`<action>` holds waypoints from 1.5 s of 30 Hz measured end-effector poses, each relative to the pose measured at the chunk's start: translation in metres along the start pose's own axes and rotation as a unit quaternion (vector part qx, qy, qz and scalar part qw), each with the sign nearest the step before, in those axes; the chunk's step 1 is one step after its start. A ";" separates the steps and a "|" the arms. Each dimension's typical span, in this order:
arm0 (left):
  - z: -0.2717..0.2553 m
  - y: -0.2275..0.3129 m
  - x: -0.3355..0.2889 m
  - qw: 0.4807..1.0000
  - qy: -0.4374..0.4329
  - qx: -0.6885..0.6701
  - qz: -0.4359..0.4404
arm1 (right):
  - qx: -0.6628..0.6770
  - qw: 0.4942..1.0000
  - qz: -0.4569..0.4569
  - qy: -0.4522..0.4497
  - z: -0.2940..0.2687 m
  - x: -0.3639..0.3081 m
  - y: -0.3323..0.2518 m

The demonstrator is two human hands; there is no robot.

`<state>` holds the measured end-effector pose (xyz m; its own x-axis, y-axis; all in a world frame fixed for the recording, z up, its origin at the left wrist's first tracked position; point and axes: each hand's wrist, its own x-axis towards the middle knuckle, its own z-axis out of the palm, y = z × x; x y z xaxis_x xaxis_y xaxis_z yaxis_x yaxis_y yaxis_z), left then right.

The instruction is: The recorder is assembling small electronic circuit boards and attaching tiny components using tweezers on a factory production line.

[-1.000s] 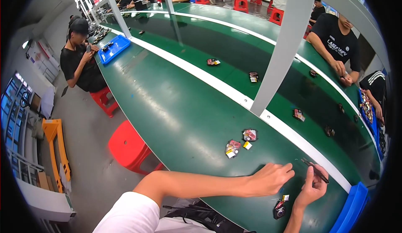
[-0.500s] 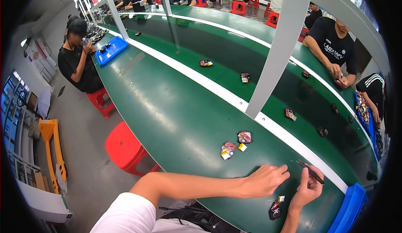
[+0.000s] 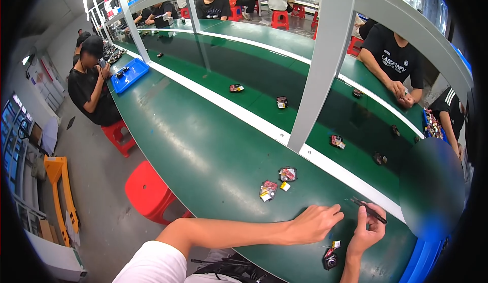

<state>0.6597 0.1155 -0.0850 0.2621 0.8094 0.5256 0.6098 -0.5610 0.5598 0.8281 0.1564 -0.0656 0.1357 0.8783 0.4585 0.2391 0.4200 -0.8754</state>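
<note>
My left hand [image 3: 316, 225] is closed above the green tabletop, its fingertips pinched together; what they hold, if anything, is too small to make out. Just to its right, my right hand [image 3: 369, 230] grips black tweezers [image 3: 372, 212], their thin tips pointing up and left toward the far side. A small black device [image 3: 330, 260] with a round lens-like part lies below, between my forearms, a yellow-and-white piece [image 3: 335, 244] beside it. Farther left on the table rest two more small devices, one nearer [image 3: 268, 191] and one farther [image 3: 287, 174], with a loose yellow-and-white piece [image 3: 285, 186] next to them.
A dark green belt [image 3: 254, 107] carrying several small devices runs beyond the white rail [image 3: 218, 96]. A grey post [image 3: 325, 69] rises from the rail. Blue bins stand at the right edge [image 3: 424, 257] and far left [image 3: 130, 76]. A red stool [image 3: 147, 194] is at left. Other people sit around.
The whole view has shifted slightly, so things sit farther left and lower. Devices on the belt have moved a little toward the far left. Both hands keep nearly the same pose.
</note>
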 end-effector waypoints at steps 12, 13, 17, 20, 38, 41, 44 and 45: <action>-0.070 0.045 -0.053 0.993 0.072 0.089 -0.027 | 0.002 1.000 0.004 -0.005 -0.002 0.002 -0.008; -0.087 0.051 -0.072 0.982 0.100 0.153 -0.040 | 0.006 1.000 0.001 -0.013 0.001 0.002 -0.011; -0.131 0.039 -0.132 0.922 0.210 0.293 -0.140 | -0.005 0.999 -0.023 -0.026 0.001 0.005 -0.013; -0.150 0.033 -0.159 0.882 0.218 0.347 -0.232 | 0.006 0.999 -0.019 -0.031 0.004 0.005 -0.014; -0.211 -0.056 -0.082 0.914 0.281 0.169 -0.239 | 0.019 0.999 -0.020 -0.033 0.001 0.008 -0.016; -0.232 -0.109 -0.025 0.904 0.270 0.115 -0.311 | 0.023 0.998 -0.030 -0.042 0.004 0.007 -0.017; -0.241 -0.186 0.027 0.914 0.227 0.134 -0.308 | 0.010 0.999 -0.027 -0.046 0.001 0.006 -0.015; -0.247 -0.217 0.035 0.908 0.231 0.197 -0.291 | 0.018 0.998 -0.035 -0.044 0.004 0.006 -0.017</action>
<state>0.3520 0.2221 -0.0299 -0.4748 0.7392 0.4777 0.7884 0.1160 0.6041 0.8210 0.1551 -0.0483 0.0339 0.8629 0.5042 0.2110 0.4870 -0.8475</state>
